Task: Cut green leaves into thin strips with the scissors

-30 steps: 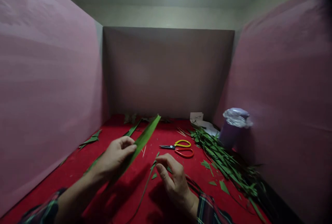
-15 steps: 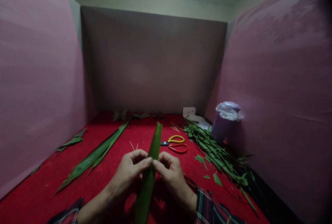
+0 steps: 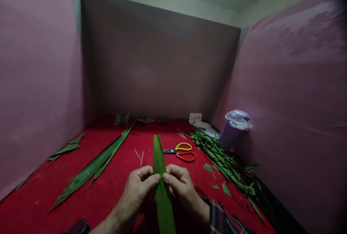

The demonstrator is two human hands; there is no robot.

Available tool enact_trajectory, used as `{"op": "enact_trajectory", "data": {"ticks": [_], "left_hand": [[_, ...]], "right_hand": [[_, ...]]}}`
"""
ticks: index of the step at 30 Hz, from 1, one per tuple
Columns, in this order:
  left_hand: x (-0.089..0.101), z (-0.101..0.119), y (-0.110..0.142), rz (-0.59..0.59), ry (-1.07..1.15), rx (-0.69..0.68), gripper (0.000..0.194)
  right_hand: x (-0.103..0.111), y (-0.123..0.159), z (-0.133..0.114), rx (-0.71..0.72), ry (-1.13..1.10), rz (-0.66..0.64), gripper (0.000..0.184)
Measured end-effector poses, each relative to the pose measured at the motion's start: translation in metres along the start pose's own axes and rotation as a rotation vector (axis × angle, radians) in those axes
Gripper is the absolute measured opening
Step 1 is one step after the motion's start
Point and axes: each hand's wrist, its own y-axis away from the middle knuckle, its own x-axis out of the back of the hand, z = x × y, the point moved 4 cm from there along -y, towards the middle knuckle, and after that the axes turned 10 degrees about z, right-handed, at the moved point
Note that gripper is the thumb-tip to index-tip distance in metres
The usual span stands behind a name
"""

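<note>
A long, broad green leaf (image 3: pixel 163 205) runs from the bottom edge up past both hands, its cut upper end pointing away from me. My left hand (image 3: pixel 139 187) pinches its left edge between thumb and bent fingers. On the opposite edge, my right hand (image 3: pixel 181 183) pinches the same leaf, the two thumb tips almost meeting on its face. Scissors (image 3: pixel 179 151) with one yellow and one red handle lie just beyond my right hand, their blade tips partly behind the leaf. Two thin sticks (image 3: pixel 139 156) rest on the red cloth beyond my left hand.
Long leaves (image 3: pixel 93 165) lie on the red cloth (image 3: pixel 108 205) to the left. A heap of green leaf strips (image 3: pixel 225 160) stretches along the right, near a purple container (image 3: pixel 230 134) topped with clear plastic. Pink panels (image 3: pixel 38 82) stand at both sides.
The leaf's upper end has swung left and the leaf now tilts the other way. Both hands keep their pinch and sit slightly lower in view. The camera view has tilted a little.
</note>
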Motion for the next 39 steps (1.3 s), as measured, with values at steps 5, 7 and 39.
{"op": "enact_trajectory", "data": {"ticks": [5,7,39], "left_hand": [[-0.001,0.0,0.001,-0.001,-0.035,-0.025,0.03],[-0.002,0.0,0.002,-0.014,-0.051,-0.04,0.031],[-0.005,0.047,0.016,-0.001,-0.126,-0.346,0.025]], "right_hand": [[0.001,-0.003,0.001,0.049,-0.001,0.041,0.027],[0.002,-0.004,0.001,0.059,0.005,0.052,0.026],[-0.008,-0.021,-0.047,0.126,-0.058,0.102,0.025]]}}
